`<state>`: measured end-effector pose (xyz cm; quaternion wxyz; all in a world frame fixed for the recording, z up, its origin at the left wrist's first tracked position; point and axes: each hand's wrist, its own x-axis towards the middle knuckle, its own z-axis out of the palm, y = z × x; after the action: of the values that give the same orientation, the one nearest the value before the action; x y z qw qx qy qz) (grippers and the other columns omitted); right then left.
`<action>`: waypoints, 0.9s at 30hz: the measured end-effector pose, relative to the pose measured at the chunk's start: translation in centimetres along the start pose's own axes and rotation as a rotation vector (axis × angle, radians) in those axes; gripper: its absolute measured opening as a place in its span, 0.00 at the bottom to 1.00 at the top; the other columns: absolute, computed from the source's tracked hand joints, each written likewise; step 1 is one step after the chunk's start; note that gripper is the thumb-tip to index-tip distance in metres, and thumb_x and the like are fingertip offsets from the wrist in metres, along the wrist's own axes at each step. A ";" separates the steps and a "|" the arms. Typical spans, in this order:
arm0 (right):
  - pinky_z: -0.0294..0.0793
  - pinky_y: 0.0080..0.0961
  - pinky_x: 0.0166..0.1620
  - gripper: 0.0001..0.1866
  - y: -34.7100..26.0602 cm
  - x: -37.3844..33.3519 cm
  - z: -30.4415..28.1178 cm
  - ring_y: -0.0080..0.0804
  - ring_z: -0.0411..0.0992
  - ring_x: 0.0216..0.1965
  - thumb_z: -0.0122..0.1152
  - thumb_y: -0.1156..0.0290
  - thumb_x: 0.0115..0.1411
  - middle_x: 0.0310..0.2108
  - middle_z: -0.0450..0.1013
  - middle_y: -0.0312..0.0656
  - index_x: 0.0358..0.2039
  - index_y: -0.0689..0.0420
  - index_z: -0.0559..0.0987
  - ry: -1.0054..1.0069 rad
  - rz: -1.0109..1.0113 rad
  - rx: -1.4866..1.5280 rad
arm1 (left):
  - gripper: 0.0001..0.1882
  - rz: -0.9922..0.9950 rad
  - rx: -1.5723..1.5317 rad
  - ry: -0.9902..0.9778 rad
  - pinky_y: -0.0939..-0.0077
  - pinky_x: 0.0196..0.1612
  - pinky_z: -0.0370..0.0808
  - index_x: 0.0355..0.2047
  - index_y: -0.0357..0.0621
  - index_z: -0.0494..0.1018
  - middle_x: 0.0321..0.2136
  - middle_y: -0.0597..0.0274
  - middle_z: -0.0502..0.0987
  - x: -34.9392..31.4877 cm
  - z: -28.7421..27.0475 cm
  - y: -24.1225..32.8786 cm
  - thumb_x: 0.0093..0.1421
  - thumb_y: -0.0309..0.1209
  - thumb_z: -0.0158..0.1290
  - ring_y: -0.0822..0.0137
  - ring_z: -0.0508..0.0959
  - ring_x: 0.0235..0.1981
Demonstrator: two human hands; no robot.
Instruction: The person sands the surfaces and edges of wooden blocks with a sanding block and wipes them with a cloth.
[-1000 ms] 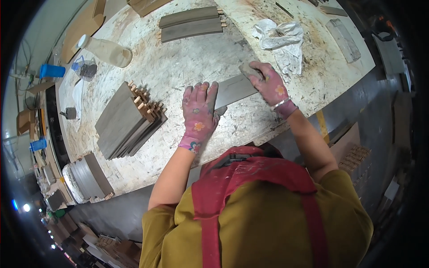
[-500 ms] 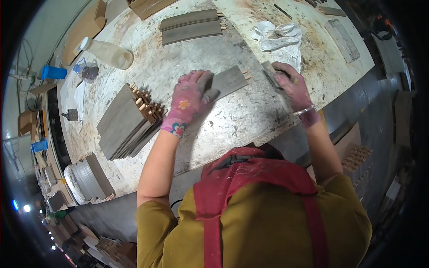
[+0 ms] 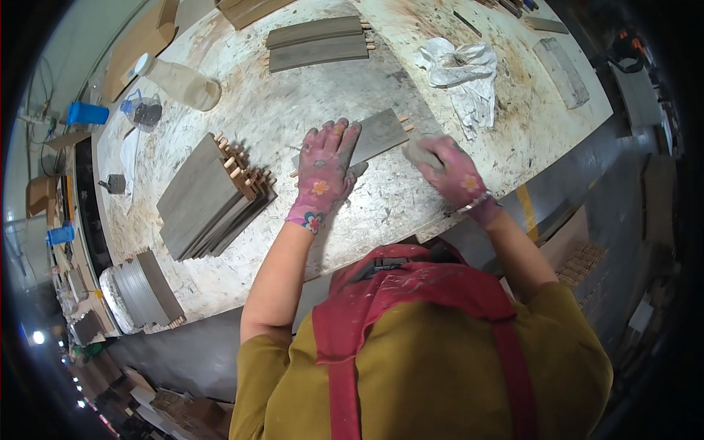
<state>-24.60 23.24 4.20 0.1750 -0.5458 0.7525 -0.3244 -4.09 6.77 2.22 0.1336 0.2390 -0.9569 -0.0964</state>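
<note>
A grey wooden slat [image 3: 380, 133] with light dowel pegs at its ends lies on the worktable. My left hand [image 3: 328, 165], in a pink flowered glove, rests flat across the slat's left part, fingers stretched out. Just off the slat's right end, my right hand [image 3: 452, 176] in a matching glove is closed around a flat grey block [image 3: 422, 155]; the block is smeared by motion and partly hidden by the fingers. To the left of my left hand stands a leaning stack of similar pegged slats [image 3: 202, 198].
More pegged slats [image 3: 319, 45] lie at the far side of the worktable [image 3: 389, 198]. A crumpled white cloth [image 3: 462, 70] is at far right, near a long grey bar [image 3: 561, 72]. A cloudy plastic bottle [image 3: 180, 84] and a wrapped slat bundle [image 3: 143, 292] are on the left.
My right hand has moved left and nearer with the grey block, toward the slat's end. My left hand has shifted slightly right and now lies flatter on the slat.
</note>
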 end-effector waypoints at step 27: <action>0.72 0.35 0.55 0.20 -7.4 12.1 3.3 0.46 0.69 0.54 0.60 0.67 0.59 0.50 0.71 0.47 0.53 0.52 0.75 -0.146 -0.312 0.082 | 0.18 -0.261 -0.310 0.262 0.62 0.50 0.73 0.48 0.42 0.75 0.46 0.49 0.74 -3.7 0.7 -1.9 0.56 0.26 0.53 0.48 0.73 0.48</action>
<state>-21.49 9.51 7.89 0.1986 -0.6706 0.6301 -0.3375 -0.35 6.96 0.36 0.2779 0.3476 -0.8663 -0.2267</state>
